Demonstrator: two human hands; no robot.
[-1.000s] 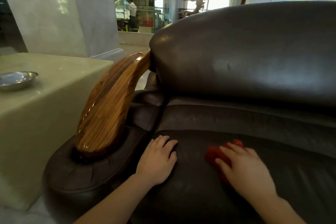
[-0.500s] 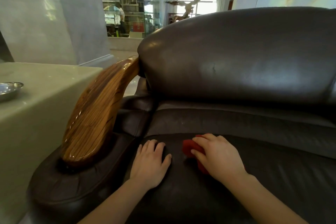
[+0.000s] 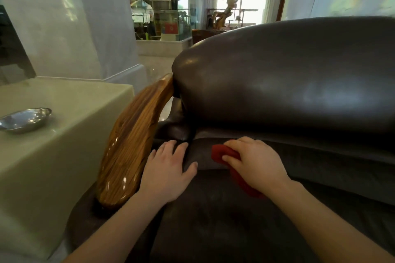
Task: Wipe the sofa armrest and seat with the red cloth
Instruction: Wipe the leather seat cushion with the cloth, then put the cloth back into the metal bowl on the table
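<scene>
While pressed under rt hand [image 3: 257, 163], red cloth [image 3: 226, 155] on seat [image 3: 213, 220].

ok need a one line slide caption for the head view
Right hand presses red cloth on dark leather sofa seat; left hand rests flat beside wooden armrest.

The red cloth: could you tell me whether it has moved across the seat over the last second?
Yes. The cloth, under the right hand, has slid left along the seat toward the wooden armrest, closing on the resting left hand.
</scene>
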